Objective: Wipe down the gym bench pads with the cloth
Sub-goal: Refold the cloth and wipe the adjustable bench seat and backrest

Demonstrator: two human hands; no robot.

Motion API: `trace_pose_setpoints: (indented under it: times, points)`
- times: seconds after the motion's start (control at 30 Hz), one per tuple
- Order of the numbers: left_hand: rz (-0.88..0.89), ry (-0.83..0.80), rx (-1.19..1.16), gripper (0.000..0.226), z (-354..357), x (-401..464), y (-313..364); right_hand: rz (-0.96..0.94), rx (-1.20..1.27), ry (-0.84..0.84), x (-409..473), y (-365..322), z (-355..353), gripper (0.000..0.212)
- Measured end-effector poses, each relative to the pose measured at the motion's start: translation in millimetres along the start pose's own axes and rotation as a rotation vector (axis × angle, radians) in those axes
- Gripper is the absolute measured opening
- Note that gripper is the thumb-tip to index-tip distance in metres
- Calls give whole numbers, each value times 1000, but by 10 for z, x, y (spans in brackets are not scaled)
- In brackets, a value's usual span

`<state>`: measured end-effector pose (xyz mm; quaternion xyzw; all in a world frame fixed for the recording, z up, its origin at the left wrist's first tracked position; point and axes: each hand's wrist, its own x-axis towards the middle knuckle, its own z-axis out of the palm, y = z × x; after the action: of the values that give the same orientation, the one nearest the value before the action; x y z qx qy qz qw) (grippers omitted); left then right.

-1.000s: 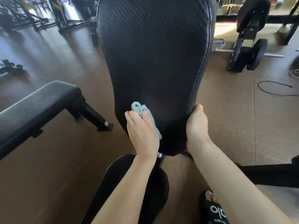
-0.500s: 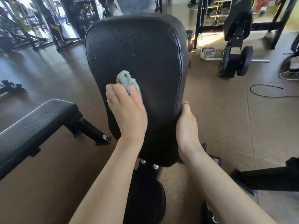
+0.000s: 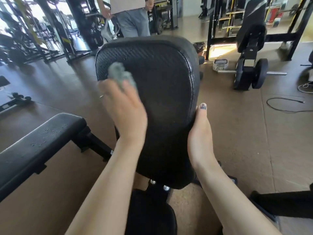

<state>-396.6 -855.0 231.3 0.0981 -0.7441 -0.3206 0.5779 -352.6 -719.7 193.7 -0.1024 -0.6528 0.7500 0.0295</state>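
left hand (image 3: 124, 111): fingers extended, blurred | right hand (image 3: 200, 133): thumb up

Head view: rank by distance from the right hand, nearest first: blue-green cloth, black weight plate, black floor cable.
From the right hand, gripping the back pad's right edge:
1. Blue-green cloth, up-left on the pad under the left hand.
2. Black weight plate, up-right on the floor.
3. Black floor cable, far right.
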Motion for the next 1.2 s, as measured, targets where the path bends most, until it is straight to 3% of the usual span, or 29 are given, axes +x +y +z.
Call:
trace_pose_setpoints:
  times: [0.03,0.1,0.27,0.37,0.43,0.5,0.57,0.6,0.7,0.8,0.87,0.93,1.0,1.1,1.17,1.2]
  points:
    - [-105,3,-12,27,-34,36,-116,5,16,-4,9,2,18,58]
    - [-105,7,-14,26,-54,31,-146,20,45,28,10,32,74,63]
    - [569,-81,-72,15,46,-322,542,-99,41,135,13,81,165,62]
    - [711,-59,-72,18,69,-259,582,-107,43,158,3,97,165,57]
    - [579,15,-6,14,67,-61,439,-75,57,147,21,94,153,54]
    - [242,118,22,17,83,209,186,-20,87,105,11,74,135,52]
    - [-32,118,-29,28,28,444,5,5,89,84,8,44,129,53]
    - [-67,97,-46,31,9,477,-28,5,86,84,6,48,131,49]
    - [126,36,-89,28,22,257,254,-14,84,101,-9,37,162,46]
    - [449,-51,-68,25,43,-106,657,-67,54,122,-24,66,194,78]
    - [536,-37,-49,24,42,-84,670,-70,61,135,-24,63,198,91]
    - [459,29,-32,24,25,93,514,-72,45,127,-5,70,170,84]
    - [187,100,-70,30,71,339,176,-52,32,103,-16,65,151,73]
    - [-169,128,-203,42,66,619,-134,-13,20,101,-27,55,162,84]
    - [-159,129,-215,37,74,547,77,-23,14,116,-19,61,182,86]
    - [-66,120,-201,30,83,429,260,-36,4,130,-19,69,193,90]
